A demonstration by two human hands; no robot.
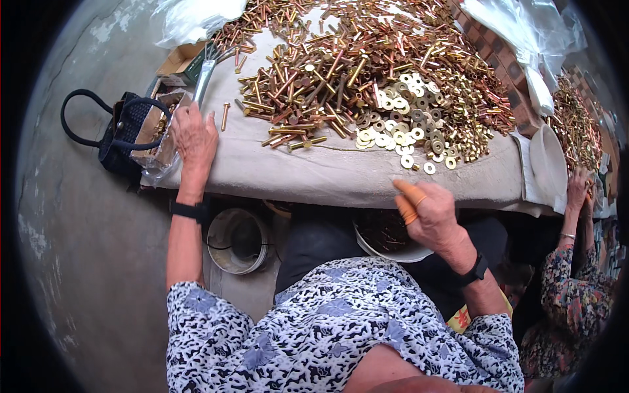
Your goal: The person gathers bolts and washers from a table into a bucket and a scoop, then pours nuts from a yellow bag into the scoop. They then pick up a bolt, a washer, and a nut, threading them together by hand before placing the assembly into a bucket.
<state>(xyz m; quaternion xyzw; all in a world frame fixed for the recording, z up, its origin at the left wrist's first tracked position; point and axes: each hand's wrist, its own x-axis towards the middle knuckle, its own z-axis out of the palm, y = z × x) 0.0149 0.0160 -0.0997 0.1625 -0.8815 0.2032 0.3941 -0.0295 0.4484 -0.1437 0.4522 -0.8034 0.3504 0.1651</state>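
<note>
My left hand is closed around the lower end of a silvery hand rake, whose prongs point toward the bolts; part of the grip is hidden. A single bolt lies beside that hand. My right hand, with orange finger covers on it, is held over the table's near edge. Its fingers are curled together, and whatever they may hold is hidden. Just beyond it lie flat brass-coloured washers and a heap of small nuts. Behind these spreads a large pile of brass-coloured bolts.
A dark handled bag and an open carton stand at the left, with a green box behind. Buckets sit below the table edge. At the right, a co-worker's hands touch another pile.
</note>
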